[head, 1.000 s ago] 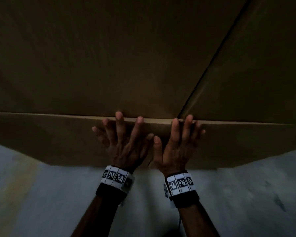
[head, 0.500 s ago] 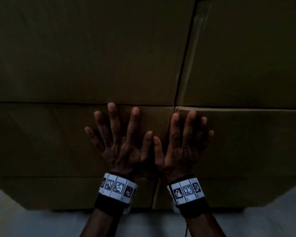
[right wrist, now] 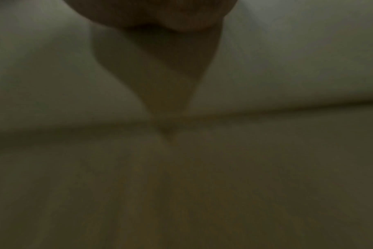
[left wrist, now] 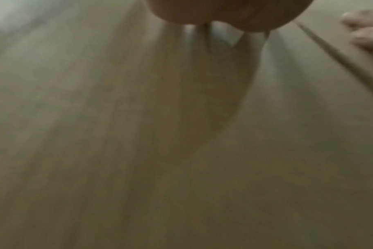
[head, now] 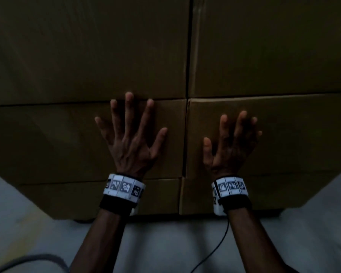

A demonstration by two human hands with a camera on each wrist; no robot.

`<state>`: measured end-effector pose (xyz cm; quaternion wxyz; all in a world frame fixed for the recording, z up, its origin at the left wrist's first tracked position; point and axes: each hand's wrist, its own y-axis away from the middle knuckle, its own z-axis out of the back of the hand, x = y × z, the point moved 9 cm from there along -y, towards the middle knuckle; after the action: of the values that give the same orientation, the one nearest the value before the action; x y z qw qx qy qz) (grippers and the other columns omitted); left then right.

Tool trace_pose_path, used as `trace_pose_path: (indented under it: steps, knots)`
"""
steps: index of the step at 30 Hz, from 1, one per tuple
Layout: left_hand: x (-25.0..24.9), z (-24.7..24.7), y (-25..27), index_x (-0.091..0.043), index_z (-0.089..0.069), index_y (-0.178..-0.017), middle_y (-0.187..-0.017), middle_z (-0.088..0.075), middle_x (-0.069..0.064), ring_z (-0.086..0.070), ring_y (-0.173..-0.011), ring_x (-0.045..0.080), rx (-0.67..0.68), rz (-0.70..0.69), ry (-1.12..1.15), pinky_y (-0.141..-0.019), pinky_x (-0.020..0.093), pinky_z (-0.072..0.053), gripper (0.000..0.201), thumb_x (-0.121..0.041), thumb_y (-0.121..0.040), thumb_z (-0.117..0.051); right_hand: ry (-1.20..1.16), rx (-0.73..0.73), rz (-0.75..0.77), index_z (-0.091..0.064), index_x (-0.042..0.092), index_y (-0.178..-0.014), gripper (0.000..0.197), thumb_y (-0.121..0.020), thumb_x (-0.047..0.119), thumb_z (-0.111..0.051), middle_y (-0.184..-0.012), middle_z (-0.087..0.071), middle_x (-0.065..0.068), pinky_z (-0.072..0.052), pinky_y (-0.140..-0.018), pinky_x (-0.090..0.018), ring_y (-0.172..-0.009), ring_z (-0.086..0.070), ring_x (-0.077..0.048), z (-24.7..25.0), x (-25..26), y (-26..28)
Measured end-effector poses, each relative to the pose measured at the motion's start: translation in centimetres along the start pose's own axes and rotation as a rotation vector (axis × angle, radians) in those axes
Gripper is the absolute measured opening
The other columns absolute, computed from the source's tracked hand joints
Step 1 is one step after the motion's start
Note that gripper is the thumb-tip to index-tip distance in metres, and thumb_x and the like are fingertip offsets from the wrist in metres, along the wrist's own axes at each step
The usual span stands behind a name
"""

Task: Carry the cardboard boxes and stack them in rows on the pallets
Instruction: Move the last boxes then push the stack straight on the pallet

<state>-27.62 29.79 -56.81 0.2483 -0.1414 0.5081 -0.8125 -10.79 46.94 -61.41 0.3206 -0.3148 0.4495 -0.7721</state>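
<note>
A wall of stacked brown cardboard boxes fills the dim head view. My left hand (head: 131, 133) lies flat with fingers spread on the front of the middle-row left box (head: 47, 138). My right hand (head: 232, 142) lies flat, fingers straight, on the middle-row right box (head: 303, 134). A vertical seam (head: 186, 134) between the two boxes runs between my hands. Both wrist views are blurred and show only cardboard close up: the left box face (left wrist: 181, 151) and the right box face (right wrist: 266, 168). Neither hand grips anything.
Two larger boxes (head: 87, 46) (head: 274, 46) sit in the row above, and a lower row (head: 106, 198) stands near the grey floor (head: 165, 243). A thin black cable (head: 220, 245) hangs from my right wrist. A yellow floor marking (head: 18, 233) shows at lower left.
My hands have moved apart and lower on the stack, each now on its own box. The view has dropped and squared up, so more box rows show.
</note>
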Motion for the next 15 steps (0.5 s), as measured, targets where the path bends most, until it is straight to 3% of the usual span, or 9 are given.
trace_pose_path:
  steps: [7, 11, 15]
  knots:
    - [0.4, -0.4, 0.0, -0.041, 0.007, -0.161, -0.165, 0.027, -0.011, 0.023, -0.153, 0.018, -0.035, -0.003, 0.022, -0.119, 0.063, 0.006, 0.085, -0.07, -0.097, -0.042, -0.032, -0.016, 0.007, 0.01, 0.041, -0.161, 0.077, -0.101, 0.061, -0.035, -0.167, 0.026, 0.009, 0.003, -0.123, -0.06, -0.155, 0.02, -0.023, -0.5, 0.0, 0.5]
    - [0.6, -1.8, 3.3, -0.042, 0.006, -0.161, -0.165, 0.028, -0.01, 0.024, -0.153, 0.019, -0.023, 0.041, 0.056, -0.119, 0.058, 0.011, 0.08, -0.068, -0.099, -0.038, -0.055, 0.012, -0.007, 0.007, 0.039, -0.162, 0.077, -0.101, 0.06, -0.035, -0.168, 0.023, 0.007, -0.001, -0.122, -0.064, -0.156, 0.017, -0.025, -1.3, -0.4, 2.7]
    - [-1.4, -4.2, 7.7, -0.041, -0.002, -0.162, -0.167, 0.025, -0.005, 0.022, -0.154, 0.023, 0.033, -0.098, 0.042, -0.119, 0.057, 0.015, 0.08, -0.066, -0.098, -0.041, -0.081, 0.056, 0.044, -0.001, 0.04, -0.163, 0.076, -0.1, 0.059, -0.04, -0.17, 0.02, 0.005, 0.002, -0.122, -0.065, -0.156, 0.017, -0.027, -2.3, 1.1, 5.7]
